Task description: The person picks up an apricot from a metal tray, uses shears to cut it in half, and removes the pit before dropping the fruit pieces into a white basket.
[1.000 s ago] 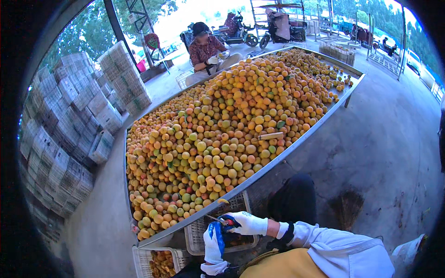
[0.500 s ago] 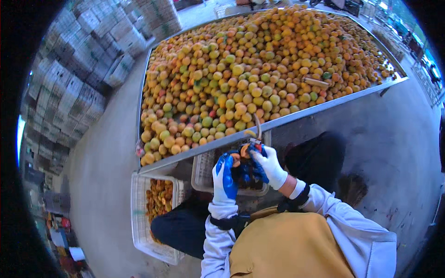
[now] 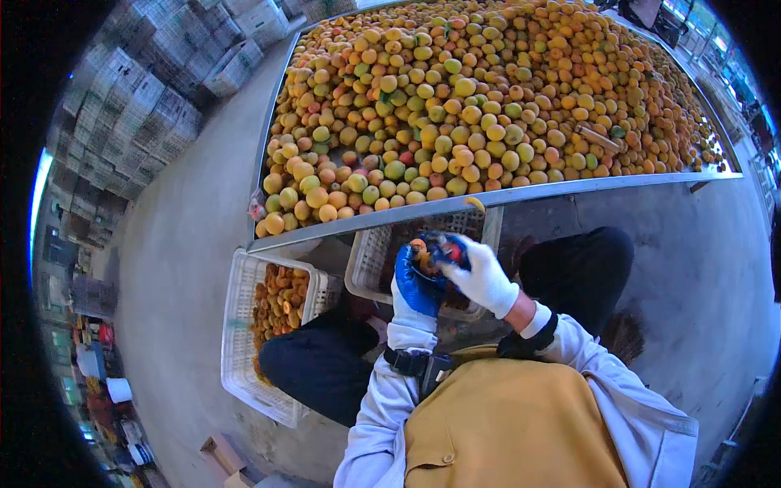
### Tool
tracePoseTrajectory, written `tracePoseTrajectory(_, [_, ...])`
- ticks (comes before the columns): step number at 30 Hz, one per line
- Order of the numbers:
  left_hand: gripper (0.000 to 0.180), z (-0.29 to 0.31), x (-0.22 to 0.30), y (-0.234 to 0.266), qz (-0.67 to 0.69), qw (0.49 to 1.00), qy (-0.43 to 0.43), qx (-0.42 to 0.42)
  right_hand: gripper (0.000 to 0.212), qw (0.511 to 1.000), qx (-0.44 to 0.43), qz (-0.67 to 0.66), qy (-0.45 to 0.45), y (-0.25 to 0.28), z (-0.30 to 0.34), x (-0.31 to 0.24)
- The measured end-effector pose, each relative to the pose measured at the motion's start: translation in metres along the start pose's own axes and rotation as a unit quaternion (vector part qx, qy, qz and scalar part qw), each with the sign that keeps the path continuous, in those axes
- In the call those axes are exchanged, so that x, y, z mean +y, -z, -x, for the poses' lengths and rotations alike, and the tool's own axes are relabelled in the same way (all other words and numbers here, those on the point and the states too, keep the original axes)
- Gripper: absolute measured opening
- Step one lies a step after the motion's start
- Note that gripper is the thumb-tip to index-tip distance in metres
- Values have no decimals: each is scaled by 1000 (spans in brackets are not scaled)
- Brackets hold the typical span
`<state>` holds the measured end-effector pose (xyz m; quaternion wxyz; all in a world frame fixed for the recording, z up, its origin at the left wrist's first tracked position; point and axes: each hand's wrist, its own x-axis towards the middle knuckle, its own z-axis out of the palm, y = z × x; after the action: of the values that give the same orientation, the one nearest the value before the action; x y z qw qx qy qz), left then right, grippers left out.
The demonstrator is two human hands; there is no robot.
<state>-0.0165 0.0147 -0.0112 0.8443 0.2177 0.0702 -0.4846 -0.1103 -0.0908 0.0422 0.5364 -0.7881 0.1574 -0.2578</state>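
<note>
My left hand (image 3: 416, 289), in a white glove with a blue coated palm, is closed around a piece of orange fruit (image 3: 421, 248). My right hand (image 3: 486, 281), gloved the same way, is pressed in beside it. Its blurred fingers are wrapped round a small red-and-dark tool (image 3: 453, 253) whose exact kind I cannot make out. Both hands meet above a white plastic crate (image 3: 358, 267), in front of the metal rim (image 3: 382, 218) of a large table. A short curved yellow piece (image 3: 474, 203) shows just beyond the hands, at the rim.
Round yellow, orange and green fruits (image 3: 488, 106), apricot-like, are heaped on the table. A brown stick-like piece (image 3: 598, 138) lies among them. Left of my knee, a second white crate (image 3: 236, 325) holds cut orange fruit pieces (image 3: 281, 301). Stacked crates (image 3: 122, 114) stand far left.
The hands have drawn closer together, the right one turning over the left. A long curved brownish strip near the right hand no longer shows. The whole view has shifted slightly.
</note>
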Motion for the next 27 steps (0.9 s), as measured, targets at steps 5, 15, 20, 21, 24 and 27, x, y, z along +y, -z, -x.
tracePoseTrajectory(5, [27, 4, -10, -8, -119, 991, -53, 42, 18, 887, 53, -432, -153, 24, -25, -11])
tracePoseTrajectory(15, [28, 14, -17, -44, -308, 940, -139, 50, 24, 797, 150, -578, -90, 2, -56, -26])
tracePoseTrajectory(20, [34, 9, -25, -48, -359, 905, -218, 74, 18, 882, 186, -430, -57, -14, -43, 7])
tracePoseTrajectory(21, [37, 3, -27, -26, -372, 892, -252, 41, 14, 935, 175, -307, 1, -15, -35, 4])
tracePoseTrajectory(24, [39, -7, -40, 8, -253, 925, -283, 6, 24, 976, 49, -50, 208, -3, -32, -13])
tracePoseTrajectory(27, [26, -4, -35, -15, -325, 911, -252, 39, 14, 944, 191, -268, 19, -17, -35, 15])
